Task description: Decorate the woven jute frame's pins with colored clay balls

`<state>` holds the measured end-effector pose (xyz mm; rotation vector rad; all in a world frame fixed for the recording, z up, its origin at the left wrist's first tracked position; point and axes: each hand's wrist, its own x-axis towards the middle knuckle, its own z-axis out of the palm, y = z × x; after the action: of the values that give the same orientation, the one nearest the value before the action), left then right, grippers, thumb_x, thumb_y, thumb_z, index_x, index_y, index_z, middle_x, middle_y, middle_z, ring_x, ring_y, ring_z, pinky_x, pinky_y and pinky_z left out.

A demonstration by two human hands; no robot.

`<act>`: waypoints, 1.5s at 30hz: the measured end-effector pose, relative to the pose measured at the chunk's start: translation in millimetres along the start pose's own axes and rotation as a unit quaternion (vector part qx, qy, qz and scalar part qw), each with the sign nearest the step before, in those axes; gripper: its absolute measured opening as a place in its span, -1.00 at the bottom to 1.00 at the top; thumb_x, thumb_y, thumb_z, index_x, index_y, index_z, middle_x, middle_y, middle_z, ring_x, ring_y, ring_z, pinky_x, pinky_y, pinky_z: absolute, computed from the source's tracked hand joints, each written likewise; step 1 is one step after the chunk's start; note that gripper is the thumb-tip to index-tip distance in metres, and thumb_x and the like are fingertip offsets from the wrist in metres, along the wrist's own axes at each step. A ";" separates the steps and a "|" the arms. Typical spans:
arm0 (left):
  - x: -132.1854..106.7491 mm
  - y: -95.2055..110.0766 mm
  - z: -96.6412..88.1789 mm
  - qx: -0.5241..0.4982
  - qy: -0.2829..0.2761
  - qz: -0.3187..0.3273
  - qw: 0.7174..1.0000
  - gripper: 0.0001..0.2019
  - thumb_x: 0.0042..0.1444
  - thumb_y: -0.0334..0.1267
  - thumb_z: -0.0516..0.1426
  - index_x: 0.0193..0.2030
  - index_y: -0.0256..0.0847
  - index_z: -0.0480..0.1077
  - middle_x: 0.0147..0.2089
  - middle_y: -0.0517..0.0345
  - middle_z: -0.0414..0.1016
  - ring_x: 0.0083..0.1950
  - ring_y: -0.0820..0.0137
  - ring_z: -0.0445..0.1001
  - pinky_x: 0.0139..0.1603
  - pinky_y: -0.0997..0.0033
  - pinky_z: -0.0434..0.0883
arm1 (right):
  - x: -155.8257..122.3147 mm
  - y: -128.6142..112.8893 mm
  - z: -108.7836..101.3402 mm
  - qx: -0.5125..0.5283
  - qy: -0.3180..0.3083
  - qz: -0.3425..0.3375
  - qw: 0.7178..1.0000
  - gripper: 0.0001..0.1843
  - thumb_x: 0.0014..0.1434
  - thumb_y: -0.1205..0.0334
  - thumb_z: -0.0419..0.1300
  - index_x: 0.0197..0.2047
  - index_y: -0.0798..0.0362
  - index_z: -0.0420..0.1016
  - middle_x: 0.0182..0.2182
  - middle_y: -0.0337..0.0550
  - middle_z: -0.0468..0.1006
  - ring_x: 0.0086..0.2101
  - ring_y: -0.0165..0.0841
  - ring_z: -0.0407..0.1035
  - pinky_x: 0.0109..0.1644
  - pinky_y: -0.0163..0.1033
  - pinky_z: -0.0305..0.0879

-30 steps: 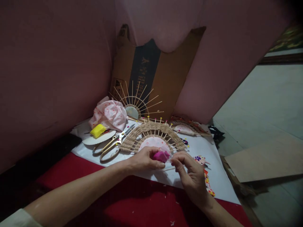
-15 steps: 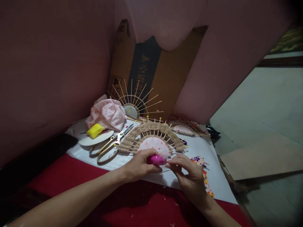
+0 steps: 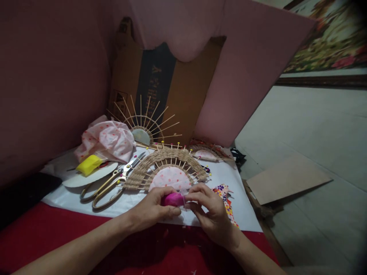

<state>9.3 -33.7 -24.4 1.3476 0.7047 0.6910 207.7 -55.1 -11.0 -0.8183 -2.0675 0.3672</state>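
Note:
A small magenta packet [image 3: 173,199] in clear plastic is held between the thumb and fingers of my left hand [image 3: 156,206]. My right hand [image 3: 210,214] pinches the clear plastic at the packet's right end; its fingertips are partly hidden. Just behind both hands lies a woven half-round fan [image 3: 163,158] with thin sticks and coloured-head pins along its edge. Its half-circle centre of pink dotted cloth [image 3: 169,178] is partly covered by my hands. Gold-handled scissors [image 3: 110,185] lie to the fan's left.
Crumpled dotted cloth [image 3: 107,139], a yellow packet [image 3: 89,165] and a pale disc [image 3: 99,176] lie at left. A stick-rayed frame [image 3: 142,128] leans against cardboard [image 3: 189,84]. Another fan [image 3: 205,154] is behind; flowered cloth [image 3: 226,204] lies at right, on the white sheet [image 3: 246,212].
The view has turned right, so everything sits further left. My right hand has come closer to my left at the packet's clear end. Both hands keep hold of the packet.

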 end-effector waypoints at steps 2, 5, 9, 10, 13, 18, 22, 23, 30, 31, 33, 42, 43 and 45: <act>-1.1 -0.2 0.4 -0.013 0.002 -0.011 1.000 -0.75 -0.09 -0.20 0.25 -0.33 -0.28 0.34 -0.46 0.32 0.23 -0.46 0.52 0.17 -0.47 0.52 0.13 | 0.9 -1.4 -1.3 -0.009 -0.012 -0.003 1.000 -0.84 0.18 0.44 0.12 -0.21 0.06 0.46 -0.35 -0.13 0.38 -0.35 -0.38 0.33 -0.32 -0.30 0.26; -1.3 0.5 0.5 0.010 0.023 -0.016 1.000 -0.74 -0.08 -0.18 0.25 -0.33 -0.29 0.35 -0.46 0.31 0.25 -0.46 0.53 0.19 -0.48 0.54 0.15 | 1.8 -3.0 -1.0 -0.033 -0.032 0.000 0.999 -0.87 0.18 0.44 0.09 -0.24 0.07 0.42 -0.33 -0.12 0.39 -0.33 -0.36 0.32 -0.29 -0.27 0.25; 1.7 3.6 1.2 0.012 0.023 -0.009 1.000 -0.74 -0.06 -0.14 0.24 -0.36 -0.29 0.34 -0.52 0.29 0.30 -0.52 0.53 0.23 -0.51 0.53 0.17 | 2.7 -3.1 2.7 -0.028 0.020 0.033 0.999 -0.91 0.20 0.41 0.06 -0.29 0.08 0.36 -0.34 -0.12 0.40 -0.30 -0.34 0.31 -0.25 -0.24 0.23; 2.5 4.6 1.4 0.009 0.023 -0.008 1.000 -0.73 -0.05 -0.13 0.23 -0.37 -0.29 0.33 -0.55 0.29 0.31 -0.54 0.53 0.23 -0.52 0.53 0.17 | 2.9 -2.3 3.7 -0.012 0.050 0.055 0.997 -0.91 0.22 0.39 0.06 -0.31 0.08 0.35 -0.36 -0.14 0.39 -0.30 -0.35 0.30 -0.25 -0.24 0.23; 4.2 7.5 0.8 0.012 0.035 -0.006 0.999 -0.72 -0.05 -0.10 0.23 -0.41 -0.29 0.32 -0.59 0.25 0.34 -0.57 0.52 0.25 -0.54 0.53 0.17 | 2.6 2.3 5.8 0.062 0.118 0.135 0.982 -0.88 0.24 0.28 0.08 -0.35 0.06 0.34 -0.40 -0.20 0.35 -0.38 -0.40 0.28 -0.32 -0.28 0.23; 5.1 8.4 -3.3 0.010 0.043 -0.006 0.999 -0.70 -0.06 -0.07 0.24 -0.43 -0.29 0.32 -0.60 0.24 0.34 -0.58 0.52 0.26 -0.56 0.53 0.19 | 1.7 6.6 6.5 0.145 0.147 0.196 0.959 -0.88 0.23 0.21 0.13 -0.31 0.05 0.41 -0.49 -0.26 0.34 -0.51 -0.46 0.24 -0.47 -0.34 0.21; 6.8 7.8 -3.6 0.022 0.041 -0.003 0.999 -0.69 -0.06 -0.06 0.23 -0.43 -0.29 0.33 -0.60 0.24 0.35 -0.59 0.53 0.25 -0.57 0.54 0.16 | 3.0 1.3 6.3 0.084 0.127 0.118 0.981 -0.92 0.18 0.31 0.19 -0.29 0.05 0.52 -0.41 -0.18 0.45 -0.41 -0.42 0.32 -0.36 -0.30 0.26; 7.0 7.9 -3.3 0.027 0.040 -0.004 0.999 -0.69 -0.06 -0.06 0.23 -0.43 -0.29 0.33 -0.61 0.24 0.35 -0.59 0.53 0.24 -0.57 0.53 0.16 | 3.3 -0.3 6.5 0.070 0.123 0.096 0.985 -0.91 0.17 0.33 0.19 -0.26 0.05 0.53 -0.40 -0.17 0.46 -0.40 -0.42 0.32 -0.35 -0.30 0.26; 3.9 9.7 -0.4 0.037 0.033 -0.017 0.999 -0.68 -0.08 -0.06 0.24 -0.43 -0.28 0.31 -0.59 0.26 0.33 -0.57 0.53 0.22 -0.55 0.53 0.14 | 3.1 -1.9 8.3 0.039 0.107 0.050 0.992 -0.82 0.16 0.41 0.17 -0.17 0.03 0.50 -0.40 -0.16 0.46 -0.41 -0.41 0.32 -0.37 -0.29 0.27; 3.4 9.8 -0.1 0.036 0.032 -0.019 0.999 -0.68 -0.07 -0.06 0.24 -0.41 -0.28 0.31 -0.59 0.27 0.32 -0.57 0.53 0.23 -0.54 0.53 0.14 | 2.8 -1.3 8.2 0.039 0.107 0.052 0.992 -0.84 0.16 0.41 0.17 -0.20 0.03 0.50 -0.40 -0.16 0.46 -0.40 -0.41 0.32 -0.37 -0.29 0.27; 2.9 9.7 0.6 0.033 0.029 -0.020 0.999 -0.68 -0.07 -0.06 0.24 -0.40 -0.28 0.31 -0.59 0.27 0.32 -0.55 0.52 0.23 -0.53 0.53 0.14 | 2.4 -0.2 7.9 0.041 0.111 0.049 0.992 -0.83 0.15 0.43 0.16 -0.21 0.02 0.49 -0.40 -0.17 0.47 -0.39 -0.40 0.33 -0.37 -0.29 0.27; 3.7 8.3 -0.8 0.037 0.026 -0.016 0.999 -0.66 -0.06 -0.04 0.23 -0.37 -0.31 0.32 -0.58 0.24 0.33 -0.55 0.51 0.23 -0.53 0.52 0.13 | 3.1 1.0 4.6 0.039 0.061 0.034 0.997 -0.82 0.14 0.45 0.12 -0.21 0.06 0.48 -0.39 -0.15 0.46 -0.35 -0.38 0.34 -0.31 -0.29 0.28; 3.5 8.2 -0.9 0.039 0.026 -0.015 0.999 -0.66 -0.06 -0.04 0.23 -0.37 -0.31 0.32 -0.59 0.24 0.33 -0.56 0.51 0.23 -0.53 0.52 0.13 | 3.2 0.7 4.6 0.035 0.058 0.038 0.997 -0.84 0.15 0.43 0.12 -0.23 0.06 0.48 -0.40 -0.16 0.46 -0.36 -0.38 0.34 -0.32 -0.29 0.27; 3.2 8.4 -0.6 0.040 0.024 -0.014 0.999 -0.66 -0.06 -0.04 0.24 -0.38 -0.31 0.32 -0.59 0.25 0.33 -0.56 0.52 0.23 -0.54 0.53 0.12 | 3.0 0.6 5.2 0.029 0.063 0.056 0.996 -0.89 0.16 0.40 0.13 -0.27 0.06 0.46 -0.42 -0.18 0.44 -0.39 -0.39 0.32 -0.34 -0.30 0.26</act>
<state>10.5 -30.0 -16.3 1.3958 0.7960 0.6810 202.6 -52.4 -12.5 -0.9014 -1.8918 0.4235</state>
